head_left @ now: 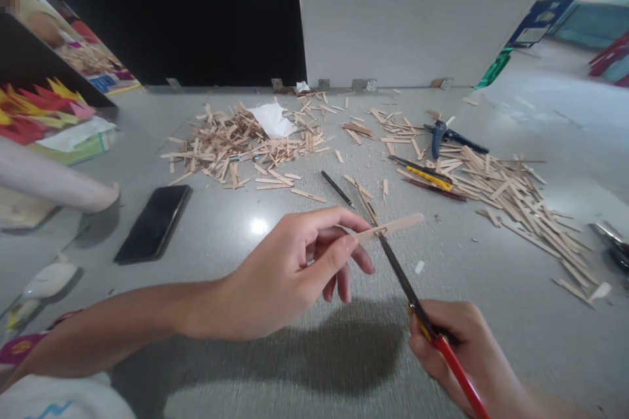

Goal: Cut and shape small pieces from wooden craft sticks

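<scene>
- Worktop [275, 366]: grey, speckled, runs back to a white panel [417, 13] and a dark panel [171, 13] standing at the far edge.
- Right stick pile [515, 200]: loose wooden sticks and offcuts, spread from mid-right out toward the right edge.
- Left stick pile [236, 147]: same kind of sticks, far centre-left, with a white scrap of paper [272, 119] lying on it.
- My left hand [289, 275]: reaches in from the left, thumb and fingers pinched on one end of a wooden stick; held above the worktop.
- My right hand [466, 353]: bottom right, closed around the red handle of a cutter.
- Phone [153, 222]: black, screen dark, flat on the worktop left of my left hand, well apart from it.
- Cutter [417, 301]: dark blade runs up and left from my right hand, and meets the stick just beside my left fingertips.
- Wooden stick [393, 226]: flat, rounded free end pointing right, roughly level, in front of me at centre.
- Glue gun [442, 136]: blue, lying by the far end of the right pile.
- Yellow cutter [427, 175]: on the worktop at the near-left edge of the right pile.
- Black pen [337, 188]: lies alone between the two piles.
- Another person's arm [54, 180]: rests at the left edge, near the phone.
</scene>
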Demonstrator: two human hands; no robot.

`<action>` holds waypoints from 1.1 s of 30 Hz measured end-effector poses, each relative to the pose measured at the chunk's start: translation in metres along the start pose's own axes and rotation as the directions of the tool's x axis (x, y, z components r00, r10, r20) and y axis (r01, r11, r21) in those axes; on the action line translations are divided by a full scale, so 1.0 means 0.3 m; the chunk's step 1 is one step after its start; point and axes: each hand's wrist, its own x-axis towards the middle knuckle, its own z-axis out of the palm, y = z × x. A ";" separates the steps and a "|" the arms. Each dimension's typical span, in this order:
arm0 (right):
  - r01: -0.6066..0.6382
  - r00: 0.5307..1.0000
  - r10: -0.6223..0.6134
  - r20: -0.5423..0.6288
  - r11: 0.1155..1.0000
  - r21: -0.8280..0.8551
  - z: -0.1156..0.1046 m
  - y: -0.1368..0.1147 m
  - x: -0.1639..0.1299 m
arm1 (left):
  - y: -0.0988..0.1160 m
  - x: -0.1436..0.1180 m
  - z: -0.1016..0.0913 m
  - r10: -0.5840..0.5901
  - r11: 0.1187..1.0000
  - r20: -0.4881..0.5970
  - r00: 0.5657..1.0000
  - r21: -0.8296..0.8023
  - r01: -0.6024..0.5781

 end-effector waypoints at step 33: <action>-0.068 0.997 0.066 0.051 0.996 0.054 0.004 0.013 -0.004 | -0.013 0.002 0.004 -0.061 0.997 0.068 0.996 0.056 0.057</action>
